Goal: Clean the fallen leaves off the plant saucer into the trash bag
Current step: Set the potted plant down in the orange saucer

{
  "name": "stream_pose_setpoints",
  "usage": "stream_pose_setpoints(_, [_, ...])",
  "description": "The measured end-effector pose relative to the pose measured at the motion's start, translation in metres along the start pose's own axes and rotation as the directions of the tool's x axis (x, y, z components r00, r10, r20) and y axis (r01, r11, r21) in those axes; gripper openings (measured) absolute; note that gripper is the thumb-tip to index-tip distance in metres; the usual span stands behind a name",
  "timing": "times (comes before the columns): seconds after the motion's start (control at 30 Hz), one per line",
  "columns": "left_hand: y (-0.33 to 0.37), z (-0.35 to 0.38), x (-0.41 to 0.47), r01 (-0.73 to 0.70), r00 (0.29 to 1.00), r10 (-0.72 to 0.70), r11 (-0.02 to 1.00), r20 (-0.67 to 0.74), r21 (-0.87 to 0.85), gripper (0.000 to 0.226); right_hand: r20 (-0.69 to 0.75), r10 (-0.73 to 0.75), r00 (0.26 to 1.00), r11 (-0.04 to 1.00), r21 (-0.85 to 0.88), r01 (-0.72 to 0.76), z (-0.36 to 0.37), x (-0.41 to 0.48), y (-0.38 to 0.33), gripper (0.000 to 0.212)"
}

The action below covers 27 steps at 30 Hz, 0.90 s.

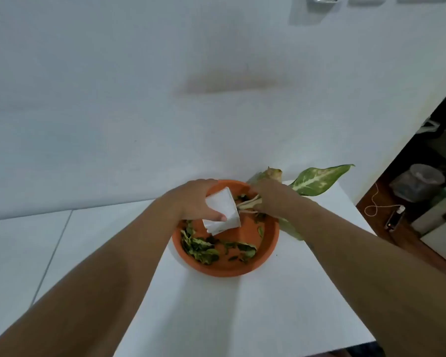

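The orange saucer [225, 264] sits near the far right corner of the bench [216, 318], with scraps of fallen leaves [200, 247] lying mostly in its near half. The left hand [193, 202] pinches a folded white tissue [223, 211] between thumb and fingers over the saucer's far side. The right hand [269, 197] is nearer the pale stems [249, 203], which lie with their long axis across toward that hand; its fingers seem closed on them, though the view is poor there. The loose scraps lie toward the person from both hands. No trash bag shows.
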<state>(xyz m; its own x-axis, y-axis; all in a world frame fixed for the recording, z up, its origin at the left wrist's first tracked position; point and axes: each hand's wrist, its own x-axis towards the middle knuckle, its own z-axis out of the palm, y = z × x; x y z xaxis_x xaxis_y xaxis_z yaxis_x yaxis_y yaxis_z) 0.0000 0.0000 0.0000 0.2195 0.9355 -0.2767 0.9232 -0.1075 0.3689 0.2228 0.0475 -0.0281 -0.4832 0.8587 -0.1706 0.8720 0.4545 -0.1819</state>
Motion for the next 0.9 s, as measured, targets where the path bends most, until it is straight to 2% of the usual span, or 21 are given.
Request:
stream_pose_setpoints(0.17, [-0.003,0.015,0.01,0.009,0.999,-0.006,0.997,0.04,-0.076,0.112,-0.032,0.015,0.999,0.998,-0.053,-0.017,0.013,0.001,0.001,0.036])
stream_pose_setpoints(0.47, [0.002,0.023,0.013,-0.02,1.0,0.019,0.998,-0.011,-0.065,0.106,-0.154,-0.017,0.988,0.998,-0.066,0.007,0.027,-0.001,0.007,0.03])
stream_pose_setpoints(0.6, [0.001,0.027,0.012,-0.02,0.999,0.015,0.995,-0.051,-0.101,0.103,-0.229,-0.055,0.972,0.998,-0.012,0.054,0.033,-0.007,0.011,0.035])
stream_pose_setpoints(0.67, [0.0,0.029,0.011,-0.017,0.998,0.009,0.994,-0.066,-0.112,0.102,-0.375,-0.106,0.921,0.994,-0.038,0.099,0.035,-0.014,0.012,0.031])
stream_pose_setpoints(0.77, [-0.004,0.033,0.011,-0.015,0.995,0.0,0.987,-0.095,-0.161,0.101,-0.655,-0.137,0.743,0.99,-0.077,0.114,0.038,-0.032,0.008,0.011])
stream_pose_setpoints(0.8, [-0.006,0.034,0.01,-0.017,0.994,-0.004,0.981,-0.107,-0.193,0.101,-0.682,-0.117,0.722,0.993,-0.06,0.104,0.042,-0.037,0.007,0.005])
stream_pose_setpoints(0.9, [-0.007,0.038,0.007,-0.026,0.986,-0.024,0.956,-0.167,-0.294,0.099,-0.582,0.149,0.8,0.979,0.199,-0.038,0.055,-0.042,0.003,0.024])
